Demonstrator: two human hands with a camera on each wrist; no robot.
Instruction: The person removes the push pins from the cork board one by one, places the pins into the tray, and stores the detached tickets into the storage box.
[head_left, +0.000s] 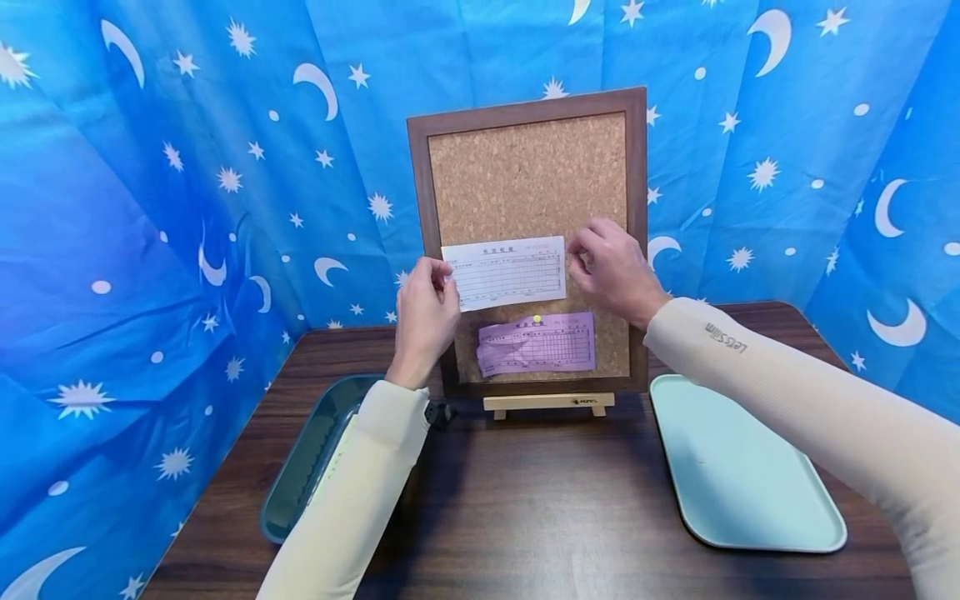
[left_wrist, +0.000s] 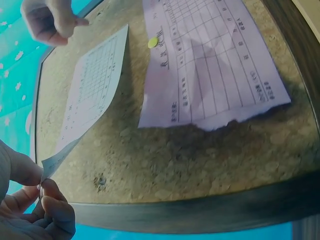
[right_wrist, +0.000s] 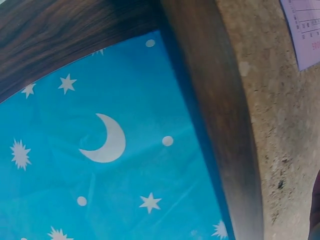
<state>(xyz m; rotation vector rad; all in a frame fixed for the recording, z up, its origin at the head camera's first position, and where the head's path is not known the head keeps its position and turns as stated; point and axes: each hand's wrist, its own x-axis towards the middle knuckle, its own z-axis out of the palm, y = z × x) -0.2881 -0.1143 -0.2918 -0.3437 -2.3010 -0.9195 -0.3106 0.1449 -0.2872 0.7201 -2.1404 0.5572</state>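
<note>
A white printed form slip (head_left: 506, 273) is held in front of the cork board (head_left: 528, 179). My left hand (head_left: 427, 317) pinches its left end between thumb and fingers. In the left wrist view the slip (left_wrist: 97, 85) stands off the cork, its pinched end bent. Just beyond the slip's right edge is my right hand (head_left: 615, 271), fingers curled and fingertips close together; whether something tiny sits between them I cannot tell. Below, a crumpled purple form slip (head_left: 536, 343) with a torn left edge hangs on the board from a yellow pushpin (head_left: 537, 318).
The board's brown frame (head_left: 637, 167) leans on a small wooden easel (head_left: 549, 403) on the dark wood table (head_left: 555, 492). A dark green tray (head_left: 281, 492), partly behind the left sleeve, stands at left. A pale blue tray (head_left: 742, 467) lies at right. Blue star-patterned cloth (head_left: 247, 167) surrounds the table.
</note>
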